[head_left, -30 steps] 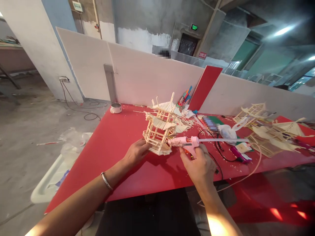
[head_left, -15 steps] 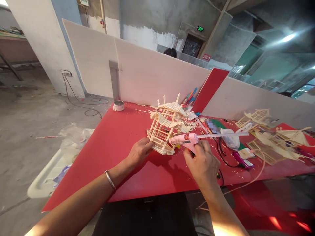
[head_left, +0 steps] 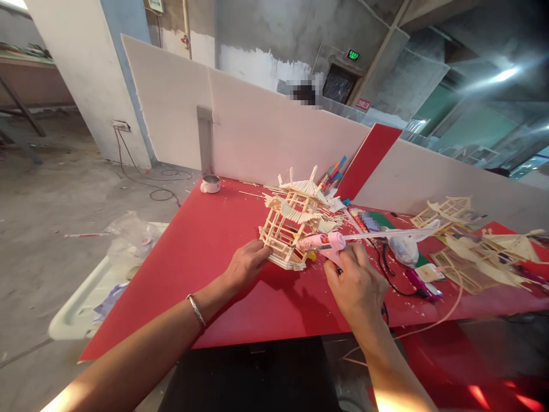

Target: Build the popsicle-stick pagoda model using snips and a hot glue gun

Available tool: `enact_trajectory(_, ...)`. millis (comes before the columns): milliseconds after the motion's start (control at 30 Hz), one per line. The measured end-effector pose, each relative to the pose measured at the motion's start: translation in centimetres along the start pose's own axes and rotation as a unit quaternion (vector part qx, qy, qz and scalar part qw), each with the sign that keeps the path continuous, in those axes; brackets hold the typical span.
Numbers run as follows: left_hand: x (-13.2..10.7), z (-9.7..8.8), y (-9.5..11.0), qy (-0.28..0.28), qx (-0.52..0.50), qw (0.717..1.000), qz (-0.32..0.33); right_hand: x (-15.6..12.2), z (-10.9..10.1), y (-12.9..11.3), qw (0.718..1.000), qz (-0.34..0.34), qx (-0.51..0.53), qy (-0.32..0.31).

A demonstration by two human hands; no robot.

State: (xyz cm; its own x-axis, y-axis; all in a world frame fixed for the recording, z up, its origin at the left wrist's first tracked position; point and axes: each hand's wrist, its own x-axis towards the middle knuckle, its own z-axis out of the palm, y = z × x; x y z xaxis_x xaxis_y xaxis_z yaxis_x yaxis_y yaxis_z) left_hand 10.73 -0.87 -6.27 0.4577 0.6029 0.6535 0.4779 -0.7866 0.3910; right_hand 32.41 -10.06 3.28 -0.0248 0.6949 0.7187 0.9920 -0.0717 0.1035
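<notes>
A small pagoda model (head_left: 295, 214) built of pale wooden sticks, with tiered roofs, stands slightly tilted over the red table. My left hand (head_left: 249, 260) grips the lower left edge of its base, fingers closed around it. In my right hand (head_left: 358, 277) is a pink hot glue gun (head_left: 326, 243), held by its handle. A long clear glue stick (head_left: 386, 234) juts from the gun's rear. The nozzle points left, at the model's lower right side; whether it touches the sticks I cannot tell.
The red tabletop (head_left: 197, 240) carries a white cup (head_left: 210, 183) at the far left. More stick models (head_left: 476, 252) lie on the right, near a plastic bag (head_left: 404, 250) and a pink cord. Pens (head_left: 334, 171) stand behind the pagoda. A white partition (head_left: 274, 131) closes off the back.
The whole view has shifted slightly, placing the scene a little farther right. Both hands keep their hold, and the glue gun's nozzle stays by the model's lower part.
</notes>
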Motion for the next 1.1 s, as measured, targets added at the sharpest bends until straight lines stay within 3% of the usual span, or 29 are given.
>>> enact_trajectory(633, 0.2, -0.1, -0.1, 0.006, 0.048, 0.999, 0.018, -0.7, -0.3, 0.3, 0.999, -0.015, -0.024, 0.026)
enact_trajectory(833, 0.1, -0.1, -0.1, 0.012, 0.045, 0.999, 0.022, -0.1, -0.4, 0.3, 0.997, -0.016, -0.035, 0.060)
enact_trajectory(1100, 0.1, 0.2, -0.2, 0.028, 0.062, 0.997, 0.029, 0.4, -0.1, -0.2, 0.998, -0.020, -0.031, 0.041)
